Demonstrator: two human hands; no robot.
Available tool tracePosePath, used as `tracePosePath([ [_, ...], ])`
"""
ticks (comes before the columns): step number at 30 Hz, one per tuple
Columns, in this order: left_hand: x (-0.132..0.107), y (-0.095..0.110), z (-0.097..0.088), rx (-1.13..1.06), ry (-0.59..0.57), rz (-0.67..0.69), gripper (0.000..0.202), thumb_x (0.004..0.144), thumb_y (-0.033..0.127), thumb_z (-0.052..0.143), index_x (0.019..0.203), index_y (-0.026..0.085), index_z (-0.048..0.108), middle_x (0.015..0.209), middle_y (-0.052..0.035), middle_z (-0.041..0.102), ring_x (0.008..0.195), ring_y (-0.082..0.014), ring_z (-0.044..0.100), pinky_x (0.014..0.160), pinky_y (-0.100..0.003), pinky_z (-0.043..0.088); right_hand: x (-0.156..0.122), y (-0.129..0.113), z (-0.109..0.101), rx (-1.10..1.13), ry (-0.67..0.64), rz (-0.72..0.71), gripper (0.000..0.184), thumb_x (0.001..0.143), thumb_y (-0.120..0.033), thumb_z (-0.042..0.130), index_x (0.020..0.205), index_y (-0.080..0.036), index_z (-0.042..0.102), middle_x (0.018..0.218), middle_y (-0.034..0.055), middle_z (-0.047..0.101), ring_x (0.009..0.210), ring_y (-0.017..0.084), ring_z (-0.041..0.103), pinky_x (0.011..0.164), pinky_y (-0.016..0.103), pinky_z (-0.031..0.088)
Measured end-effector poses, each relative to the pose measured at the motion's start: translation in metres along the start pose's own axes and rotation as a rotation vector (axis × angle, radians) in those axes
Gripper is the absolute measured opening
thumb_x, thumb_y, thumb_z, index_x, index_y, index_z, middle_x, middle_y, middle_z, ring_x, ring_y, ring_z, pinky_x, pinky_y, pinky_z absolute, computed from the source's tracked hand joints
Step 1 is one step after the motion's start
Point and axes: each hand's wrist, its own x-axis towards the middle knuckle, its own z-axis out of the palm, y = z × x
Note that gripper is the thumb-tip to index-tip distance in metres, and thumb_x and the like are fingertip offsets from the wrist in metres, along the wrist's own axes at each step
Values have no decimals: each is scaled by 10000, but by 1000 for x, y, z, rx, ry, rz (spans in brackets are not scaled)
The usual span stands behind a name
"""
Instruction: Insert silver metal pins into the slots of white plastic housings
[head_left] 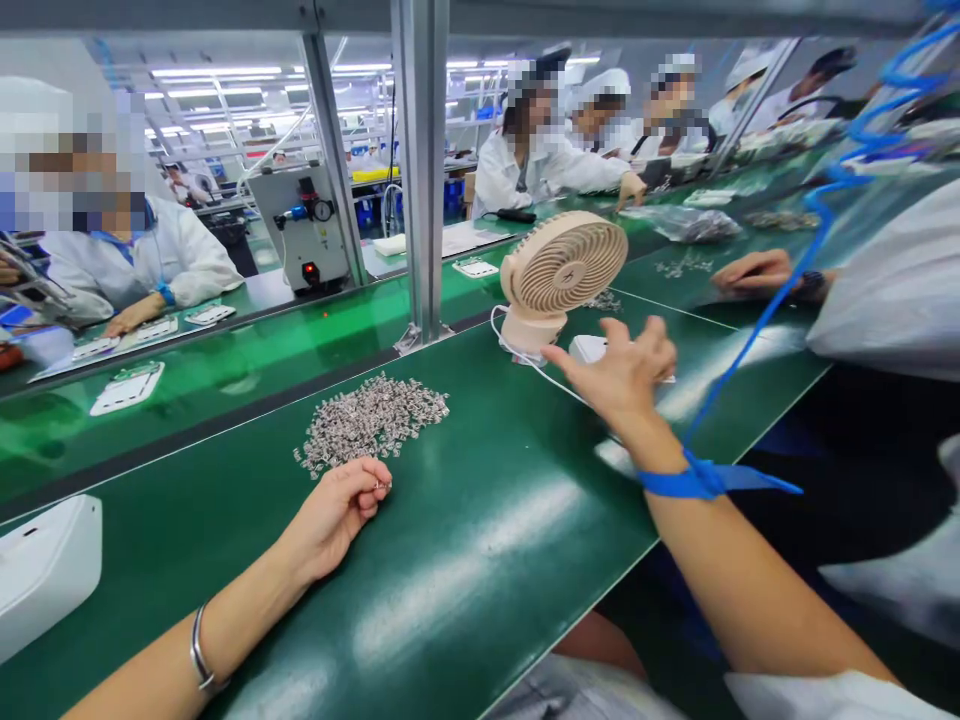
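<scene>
My left hand [341, 510] is closed in a pinch on a small metal clip [384, 485], just in front of a pile of similar small silvery metal pieces [375, 415] on the green work surface [450, 540]. My right hand [622, 375] is raised over the right part of the surface, fingers spread, holding nothing. It is nearest to a white object [589, 348], partly hidden behind the fingers, and a beige desk fan [568, 270]. A blue wrist strap [686, 480] with a coiled blue cord circles my right wrist.
A white plastic housing [52, 570] lies at the left edge. Beyond a metal post [424, 180] runs a green conveyor carrying a white panel [127, 388]. A co-worker's hand [754, 270] rests near loose parts at right. Other people sit opposite. The fan's white cable crosses the surface.
</scene>
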Motion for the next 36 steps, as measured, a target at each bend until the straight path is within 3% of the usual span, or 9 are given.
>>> tracePosePath([
  [3,1,-1,-1,-19,-21,-1,175,496,179,645,652,112,601,591,8,505,483,-25,340,477,-123,320,17,41,-9,-109,-217,357,534,496,-569,752,746,-142,550,1080,276,481,1095,463,400,846,611,306],
  [7,-1,-3,-1,-32,-35,25,198,511,217,656,666,101,610,618,-6,524,497,-28,353,485,-126,325,21,44,-38,-118,-215,420,351,519,-385,749,663,-168,513,910,210,576,1069,447,462,890,642,295],
  [10,-2,-3,-1,-24,-40,34,210,510,223,676,663,97,606,620,-10,532,502,-31,360,483,-131,314,-2,21,-64,-32,-174,246,357,529,-358,708,802,-172,572,1016,151,590,1079,349,503,954,550,348],
  [14,-6,-3,2,6,-47,44,219,507,196,684,690,107,603,615,-5,551,505,-37,359,485,-139,286,-62,-17,-92,284,-396,-574,508,666,-390,639,1114,-171,544,1207,162,522,1113,296,505,930,478,414],
  [17,-14,-2,11,36,-58,52,245,541,194,682,765,121,616,638,-10,588,511,-43,350,494,-151,261,-96,-39,-100,352,-542,-836,562,715,-286,611,1243,-166,461,1297,200,440,1178,311,456,918,489,420],
  [23,-35,-3,32,85,-114,71,270,589,245,666,821,121,601,645,-27,617,580,-83,438,511,-195,242,-112,-68,-100,437,-579,-830,617,747,-439,665,1260,-173,448,1369,230,349,1256,364,355,950,581,351],
  [28,-43,-7,39,46,-186,51,298,614,241,659,865,118,554,661,-19,629,640,-101,524,621,-205,341,-120,-102,-97,533,-403,-755,199,825,-113,553,1014,-171,576,1035,136,599,976,222,585,795,387,470],
  [33,-47,-10,37,143,-233,112,303,685,291,630,916,131,517,688,-31,635,695,-148,576,727,-275,401,-123,-118,-94,592,-506,-702,124,843,-69,511,887,-169,569,772,25,625,708,134,588,670,318,437],
  [36,-42,-13,28,458,-202,330,265,785,306,522,997,148,512,786,-56,644,744,-175,576,745,-319,416,-118,-116,-96,617,-522,-670,140,838,-51,498,859,-181,542,759,10,623,703,128,587,652,302,424],
])
